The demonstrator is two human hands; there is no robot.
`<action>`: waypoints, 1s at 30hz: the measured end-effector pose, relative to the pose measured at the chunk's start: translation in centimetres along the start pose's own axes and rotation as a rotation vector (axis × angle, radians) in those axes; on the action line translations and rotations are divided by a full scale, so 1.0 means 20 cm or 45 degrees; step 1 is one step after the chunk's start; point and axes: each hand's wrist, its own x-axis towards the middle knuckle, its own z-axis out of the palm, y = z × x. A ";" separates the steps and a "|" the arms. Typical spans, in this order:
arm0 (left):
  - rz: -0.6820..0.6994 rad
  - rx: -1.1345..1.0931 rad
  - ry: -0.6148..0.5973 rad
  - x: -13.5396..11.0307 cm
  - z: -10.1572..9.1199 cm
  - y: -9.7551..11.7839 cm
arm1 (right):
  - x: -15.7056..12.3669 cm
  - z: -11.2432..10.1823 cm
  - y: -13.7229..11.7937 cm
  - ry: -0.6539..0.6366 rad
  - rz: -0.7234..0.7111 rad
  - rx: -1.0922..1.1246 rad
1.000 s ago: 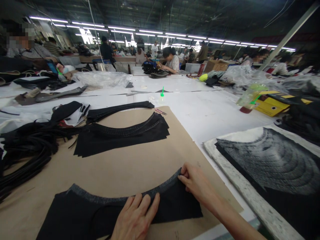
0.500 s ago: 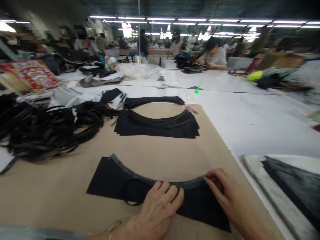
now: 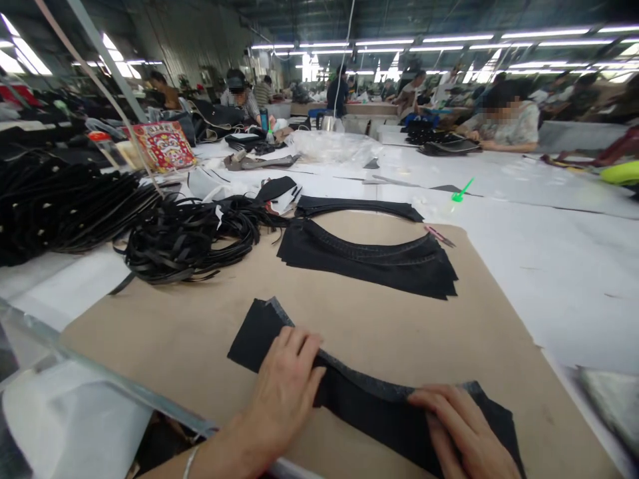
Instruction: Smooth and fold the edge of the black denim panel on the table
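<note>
A black curved fabric piece (image 3: 369, 406) with a grey folded top edge lies on a brown cardboard sheet (image 3: 349, 319) right in front of me. My left hand (image 3: 287, 389) rests flat on its left part, fingers stretched out toward the edge. My right hand (image 3: 462, 432) lies on the right part, fingers pressed down along the folded grey edge. Farther back on the cardboard sits a stack of matching black curved pieces (image 3: 369, 259).
A heap of black straps (image 3: 184, 236) lies to the left, with another dark pile (image 3: 54, 206) beyond it. A green tool (image 3: 462, 193) lies on the white table (image 3: 549, 259). A colourful box (image 3: 162, 146) stands at the back left. Other people sit at far tables.
My view has swung left. My left hand has slid toward the left end of the fabric piece, and my right hand has followed along the folded edge.
</note>
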 end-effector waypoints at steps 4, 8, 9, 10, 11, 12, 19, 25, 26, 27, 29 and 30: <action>-0.104 0.088 -0.105 0.01 -0.03 -0.08 | 0.11 0.12 -0.16 -0.123 -0.129 0.112; -0.125 0.056 -0.147 0.03 -0.04 -0.09 | 0.08 0.26 -0.16 -0.160 -0.252 -0.001; -0.148 0.023 -0.157 0.03 -0.05 -0.09 | 0.06 0.28 -0.15 -0.161 -0.273 -0.033; -0.172 -0.022 -0.171 0.04 -0.06 -0.09 | 0.05 0.29 -0.14 -0.161 -0.287 -0.056; -0.195 -0.086 -0.197 0.05 -0.07 -0.10 | 0.04 0.29 -0.13 -0.163 -0.289 -0.066; -0.219 -0.170 -0.240 0.07 -0.09 -0.11 | 0.04 0.29 -0.12 -0.172 -0.285 -0.063; -0.317 -0.430 -0.360 0.17 -0.15 -0.22 | 0.09 0.26 -0.15 -0.206 -0.259 0.018; -0.296 -0.131 -0.369 0.20 -0.18 -0.20 | 0.09 0.25 -0.13 -0.204 -0.275 0.038; -0.298 -0.090 -0.366 0.21 -0.18 -0.19 | 0.09 0.25 -0.13 -0.209 -0.273 0.041; -0.301 -0.062 -0.367 0.21 -0.18 -0.19 | 0.09 0.26 -0.12 -0.212 -0.274 0.042; -0.300 -0.035 -0.380 0.22 -0.18 -0.19 | 0.09 0.26 -0.11 -0.193 -0.277 0.041; -0.294 -0.029 -0.380 0.22 -0.18 -0.19 | 0.09 0.27 -0.11 -0.181 -0.281 0.041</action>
